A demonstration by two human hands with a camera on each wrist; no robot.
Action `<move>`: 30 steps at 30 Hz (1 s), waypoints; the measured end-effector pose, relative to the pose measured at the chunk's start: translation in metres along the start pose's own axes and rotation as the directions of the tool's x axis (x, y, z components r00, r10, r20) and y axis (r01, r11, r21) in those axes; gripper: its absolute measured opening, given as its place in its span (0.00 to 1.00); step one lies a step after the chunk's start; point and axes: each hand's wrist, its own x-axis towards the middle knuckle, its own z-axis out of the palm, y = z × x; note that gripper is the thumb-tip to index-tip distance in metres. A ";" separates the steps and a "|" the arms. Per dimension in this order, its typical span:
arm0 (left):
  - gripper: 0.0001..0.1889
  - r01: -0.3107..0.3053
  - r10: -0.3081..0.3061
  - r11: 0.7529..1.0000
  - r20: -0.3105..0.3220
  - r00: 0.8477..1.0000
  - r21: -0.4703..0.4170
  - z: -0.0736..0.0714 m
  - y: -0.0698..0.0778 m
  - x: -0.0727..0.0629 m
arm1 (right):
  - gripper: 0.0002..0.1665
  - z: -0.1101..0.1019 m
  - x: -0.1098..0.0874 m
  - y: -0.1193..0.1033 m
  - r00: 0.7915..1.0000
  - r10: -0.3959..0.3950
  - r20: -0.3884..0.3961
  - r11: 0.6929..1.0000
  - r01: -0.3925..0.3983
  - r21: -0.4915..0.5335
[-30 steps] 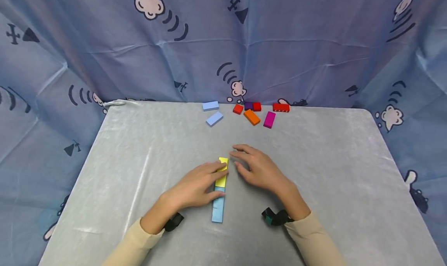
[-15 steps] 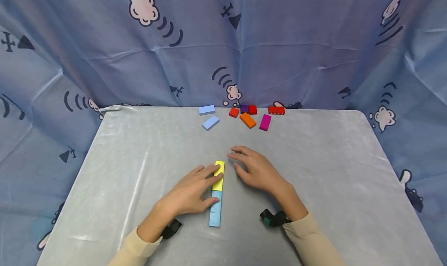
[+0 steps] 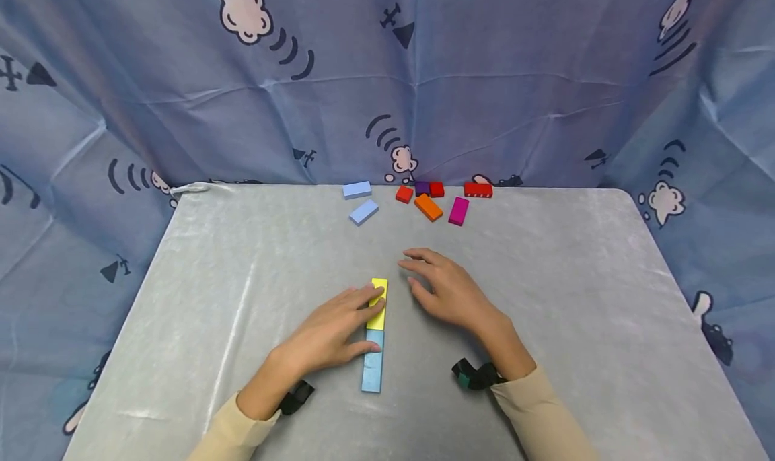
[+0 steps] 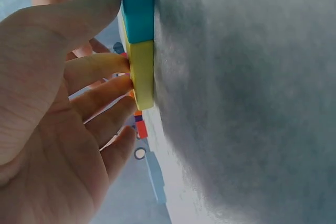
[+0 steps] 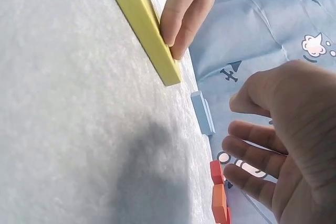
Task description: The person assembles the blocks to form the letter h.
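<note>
A yellow block (image 3: 375, 322) and a light blue block (image 3: 372, 375) lie end to end in one straight line on the grey cloth, the yellow one farther from me. My left hand (image 3: 327, 333) lies over them from the left. Its fingertips touch the top of the yellow block (image 4: 143, 77), and its thumb rests on the blue block (image 4: 139, 9). To the right of the row my right hand (image 3: 454, 296) hovers with loosely bent fingers, holding nothing. The right wrist view shows it apart from the yellow block (image 5: 149, 32).
Along the table's far edge lie two pale blue blocks (image 3: 364, 213), a small red block (image 3: 403, 194), a purple block (image 3: 422, 188), another red block (image 3: 436, 189), an orange block (image 3: 428, 208), a magenta block (image 3: 458, 211) and a long red block (image 3: 477, 190). A patterned curtain (image 3: 339, 97) hangs behind.
The head view has shifted slightly. My right hand has drifted a little to the right, away from the row. The left hand stays on the blocks, which keep their place.
</note>
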 end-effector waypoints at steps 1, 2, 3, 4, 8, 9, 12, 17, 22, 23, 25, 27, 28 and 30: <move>0.42 0.000 0.000 1.000 -0.001 1.000 -0.007 0.000 0.000 0.000 | 0.24 0.000 0.000 0.000 1.000 0.002 -0.002 1.000 -0.002 0.004; 0.42 0.000 0.000 1.000 -0.002 1.000 -0.011 0.000 0.001 0.000 | 0.24 -0.001 0.001 0.000 1.000 0.003 -0.001 1.000 -0.003 0.006; 0.42 0.000 0.000 1.000 -0.004 1.000 -0.015 0.000 0.001 0.000 | 0.24 -0.001 0.002 0.000 1.000 0.005 0.002 1.000 -0.005 0.008; 0.42 0.001 -0.001 1.000 -0.005 1.000 -0.019 0.000 0.001 -0.001 | 0.24 -0.001 0.003 0.000 1.000 0.005 0.005 1.000 -0.005 0.009; 0.42 0.007 -0.007 1.000 -0.017 1.000 -0.019 0.000 0.002 -0.003 | 0.24 -0.002 0.007 0.000 1.000 0.005 0.020 1.000 -0.005 0.018; 0.42 0.005 -0.005 1.000 -0.021 1.000 -0.017 0.001 0.002 -0.003 | 0.24 -0.002 0.008 0.001 1.000 0.004 0.019 1.000 -0.004 0.018; 0.41 -0.005 0.005 1.000 -0.028 1.000 -0.005 0.002 0.003 -0.002 | 0.25 -0.003 0.012 0.003 1.000 0.003 0.018 1.000 -0.003 0.027; 0.41 -0.022 0.022 1.000 -0.018 1.000 -0.009 0.002 0.005 0.000 | 0.25 -0.005 0.020 0.007 0.999 0.012 0.031 0.999 -0.013 0.032; 0.41 -0.011 0.011 1.000 -0.001 1.000 -0.027 0.000 0.004 0.001 | 0.27 -0.005 0.035 0.006 0.999 0.015 0.034 1.000 -0.015 -0.002; 0.41 -0.007 0.007 1.000 0.001 1.000 -0.027 -0.001 0.004 0.001 | 0.28 -0.005 0.039 0.005 1.000 0.011 0.028 1.000 -0.011 -0.016; 0.40 -0.004 0.005 1.000 0.003 1.000 -0.025 -0.002 0.003 0.002 | 0.29 -0.004 0.046 0.004 1.000 0.012 0.015 0.999 -0.011 -0.046; 0.41 -0.004 0.004 1.000 0.007 1.000 -0.030 -0.002 0.003 0.001 | 0.29 -0.002 0.052 0.003 1.000 0.017 0.002 0.998 -0.017 -0.064; 0.41 -0.002 0.002 0.999 0.014 1.000 -0.037 -0.002 0.003 0.001 | 0.30 -0.002 0.055 0.002 1.000 0.022 0.000 0.998 -0.022 -0.066; 0.41 0.008 -0.006 0.998 0.027 1.000 -0.054 -0.003 0.002 0.000 | 0.30 0.000 0.062 0.001 1.000 0.029 0.007 0.998 -0.029 -0.059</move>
